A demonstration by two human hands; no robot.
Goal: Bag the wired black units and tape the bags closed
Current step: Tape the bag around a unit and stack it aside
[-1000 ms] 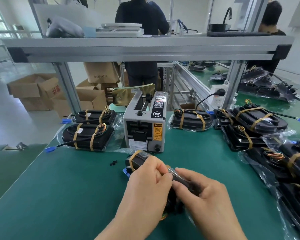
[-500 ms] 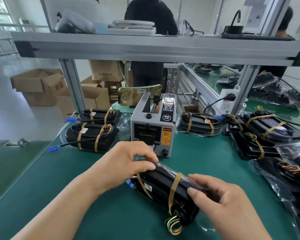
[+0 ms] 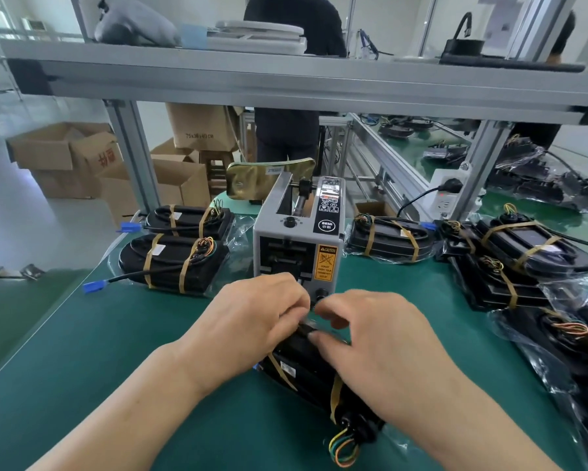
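- Black unit, in its bag, lies on the green mat just in front of the tape dispenser.
- Left hand pinches the bag's far end. Right hand curls there too, but it is blurred and I cannot tell its hold.
- Half a second ago the right hand held the near end. Now both hands meet by the dispenser, probably folding the flap for tape.

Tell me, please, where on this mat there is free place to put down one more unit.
Bare mat lies front left, between the two left units and the left hand. A smaller patch lies between the tape dispenser, the right hand and the right pile. The right edge is crowded; the held unit fills the middle.
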